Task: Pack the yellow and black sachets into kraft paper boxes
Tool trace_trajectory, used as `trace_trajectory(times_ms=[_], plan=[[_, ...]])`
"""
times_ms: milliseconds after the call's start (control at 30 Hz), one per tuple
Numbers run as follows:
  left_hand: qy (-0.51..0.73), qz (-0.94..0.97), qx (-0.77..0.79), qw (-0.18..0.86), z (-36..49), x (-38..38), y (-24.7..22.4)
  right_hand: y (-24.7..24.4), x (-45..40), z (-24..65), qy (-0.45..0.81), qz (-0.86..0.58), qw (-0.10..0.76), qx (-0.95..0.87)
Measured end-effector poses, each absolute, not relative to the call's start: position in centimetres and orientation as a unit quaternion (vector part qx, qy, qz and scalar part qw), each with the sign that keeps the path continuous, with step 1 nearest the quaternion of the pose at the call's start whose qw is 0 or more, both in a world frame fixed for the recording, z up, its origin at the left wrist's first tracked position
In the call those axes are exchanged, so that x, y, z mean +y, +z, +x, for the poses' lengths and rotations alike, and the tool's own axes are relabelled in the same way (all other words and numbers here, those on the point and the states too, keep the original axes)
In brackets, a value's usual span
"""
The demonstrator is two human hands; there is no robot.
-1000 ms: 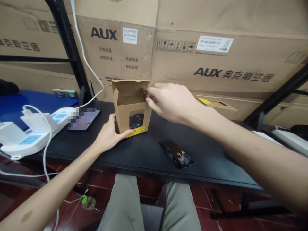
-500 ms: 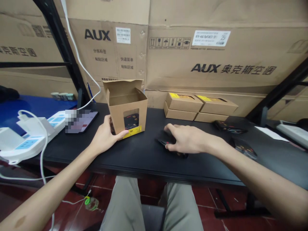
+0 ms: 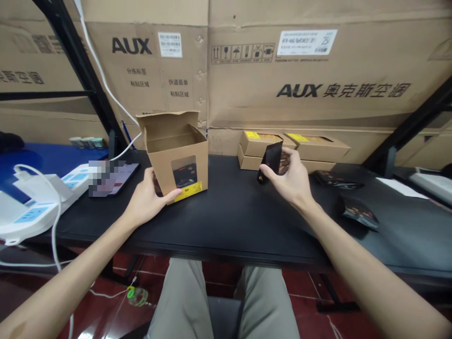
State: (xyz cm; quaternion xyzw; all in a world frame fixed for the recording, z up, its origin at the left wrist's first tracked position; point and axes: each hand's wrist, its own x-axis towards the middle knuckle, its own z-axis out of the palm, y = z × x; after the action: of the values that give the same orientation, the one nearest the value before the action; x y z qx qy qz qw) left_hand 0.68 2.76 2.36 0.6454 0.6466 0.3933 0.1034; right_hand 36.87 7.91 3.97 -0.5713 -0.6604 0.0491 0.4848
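Observation:
An upright brown cardboard box (image 3: 158, 165) with its lid raised stands on the black table, and a dark packet shows through its front window. My left hand (image 3: 148, 197) grips the box's lower left corner, thumb across the yellow label. To the right, my right hand (image 3: 291, 176) holds a black packet (image 3: 272, 159) upright above the table, pinched between thumb and fingers. Two more black packets lie on the table beyond it, one (image 3: 335, 180) near the small boxes and one (image 3: 358, 213) closer to me.
Low brown boxes (image 3: 263, 162) are stacked at the back against large cardboard panels. On the left are a white power strip (image 3: 38, 212) with cables and a phone (image 3: 123, 179). A white paper (image 3: 401, 187) lies at the right. Black metal posts slant at both sides.
My right hand has picked up the black packet from the table and raised it up and to the right. My left hand remains on the box. The view has shifted slightly.

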Motion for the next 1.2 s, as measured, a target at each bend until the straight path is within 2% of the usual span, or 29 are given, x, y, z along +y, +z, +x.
trace_trajectory(times_ms=[300, 467, 800, 1033, 1200], plan=[[0.387, 0.635, 0.662, 0.092, 0.8, 2.6, 2.5, 3.4, 7.6, 35.9, 0.098, -0.561, 0.467, -0.676], [0.386, 0.635, 0.663, 0.089, 0.6, 2.7, 2.3, 3.3, 7.5, 36.1, 0.035, -0.560, 0.460, -0.688], [0.385, 0.634, 0.665, 0.082, 0.7, 2.7, 2.4, 4.1, 7.4, 36.7, 0.082, -0.557, 0.581, -0.587], [0.381, 0.636, 0.666, 0.082, 0.6, 2.7, 2.3, 4.6, 7.0, 37.0, -0.006, -0.609, 0.529, -0.591], [0.385, 0.634, 0.665, 0.085, 0.6, 2.7, 2.3, 4.1, 7.5, 37.1, -0.014, -0.598, 0.535, -0.597]])
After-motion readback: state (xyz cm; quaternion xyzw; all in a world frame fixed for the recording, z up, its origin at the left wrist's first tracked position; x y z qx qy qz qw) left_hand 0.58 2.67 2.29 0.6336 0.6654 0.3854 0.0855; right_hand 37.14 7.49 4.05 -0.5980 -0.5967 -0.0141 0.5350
